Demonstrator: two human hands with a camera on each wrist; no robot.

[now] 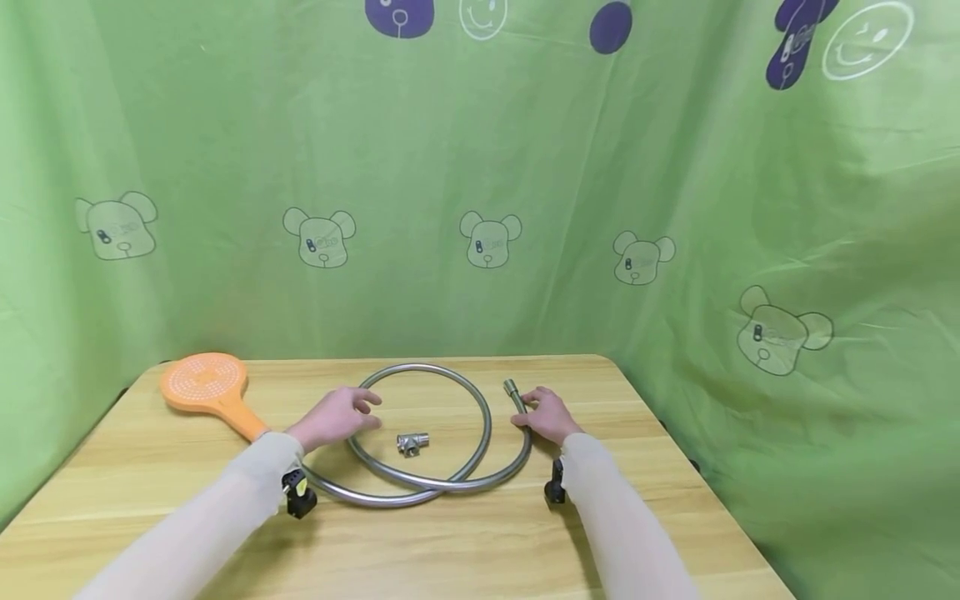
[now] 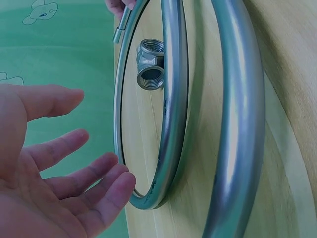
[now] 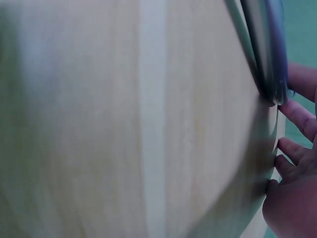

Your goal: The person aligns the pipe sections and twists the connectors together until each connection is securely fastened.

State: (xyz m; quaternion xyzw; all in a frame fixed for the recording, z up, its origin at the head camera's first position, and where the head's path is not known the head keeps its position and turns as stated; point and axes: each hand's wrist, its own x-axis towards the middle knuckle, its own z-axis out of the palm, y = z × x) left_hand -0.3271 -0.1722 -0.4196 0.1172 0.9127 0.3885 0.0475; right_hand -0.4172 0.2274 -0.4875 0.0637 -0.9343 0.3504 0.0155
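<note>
A silver shower hose [image 1: 489, 429] lies looped on the wooden table. Its metal end fitting [image 1: 511, 387] points away at the right, and just below it my right hand [image 1: 551, 417] pinches the hose between thumb and index finger. My left hand [image 1: 337, 417] hovers over the loop's left side with fingers spread and loosely bent, holding nothing. Inside the loop sits a small chrome tee fitting [image 1: 412, 443], whose threaded openings show in the left wrist view. An orange shower head [image 1: 204, 383] lies at the far left; my left forearm hides its handle's lower end. The hose's other end is hidden behind my left wrist.
The wooden table [image 1: 435, 554] has its back edge close to a green curtain [image 1: 420, 292] printed with bear faces. More curtain hangs on the left and right sides. A black wrist camera [image 1: 298, 493] hangs beneath my left sleeve, another [image 1: 555, 483] beneath the right.
</note>
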